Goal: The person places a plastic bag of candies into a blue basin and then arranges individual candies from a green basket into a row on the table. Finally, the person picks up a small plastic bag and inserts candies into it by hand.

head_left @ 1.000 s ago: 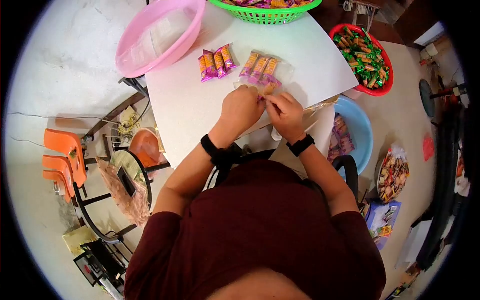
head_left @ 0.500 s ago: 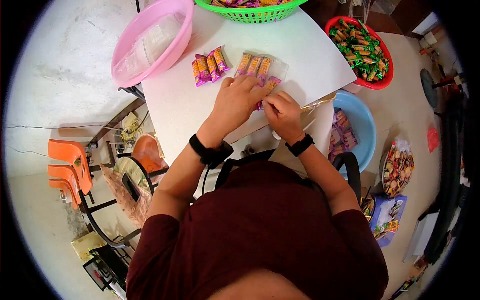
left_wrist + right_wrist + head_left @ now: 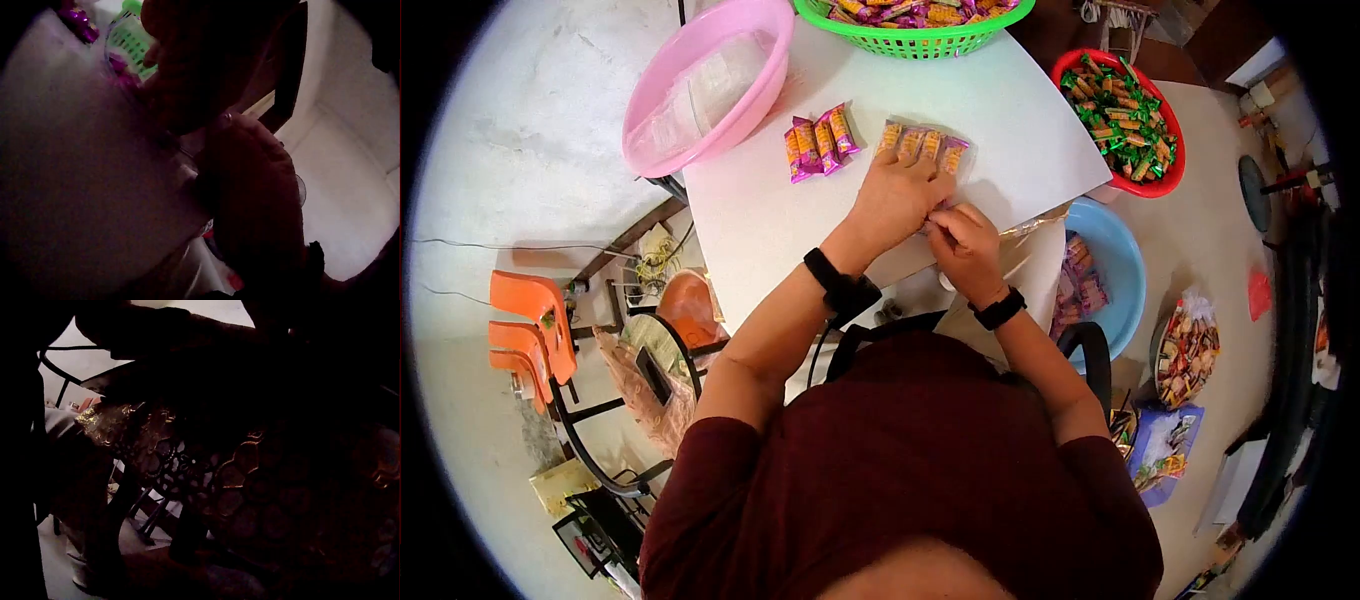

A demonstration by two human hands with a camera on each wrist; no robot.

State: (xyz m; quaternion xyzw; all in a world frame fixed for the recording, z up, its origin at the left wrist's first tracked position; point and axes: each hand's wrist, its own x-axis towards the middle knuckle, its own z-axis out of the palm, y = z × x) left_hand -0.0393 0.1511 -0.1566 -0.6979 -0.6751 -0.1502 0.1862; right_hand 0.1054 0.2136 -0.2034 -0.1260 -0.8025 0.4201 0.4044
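In the head view a clear plastic bag (image 3: 962, 149) lies on the white table, holding several purple-and-yellow snack packets (image 3: 929, 147) side by side. My left hand (image 3: 897, 203) rests on the bag, its fingers extended over the packets' near ends. Close to the table's front edge, my right hand (image 3: 968, 248) has curled fingers and pinches the near end of the bag. The pinched part is mostly hidden by the fingers. Both hands appear dark in the left wrist view, with the right hand (image 3: 250, 169) below the left. Left of the bag lies a small group of loose snack packets (image 3: 820, 143).
A pink basin (image 3: 775, 75) with clear bags stands at the table's back left. Behind is a green basket (image 3: 930, 42) of packets. To the right are a red basin (image 3: 1152, 187) of green-wrapped sweets and a blue tub (image 3: 1125, 270). The right wrist view shows a dark floral-patterned cover (image 3: 240, 481).
My left hand has gone from beside the right hand at the bag's near end to lying over the packets. The last packet now lies level with the others; the right hand stays at the near end.
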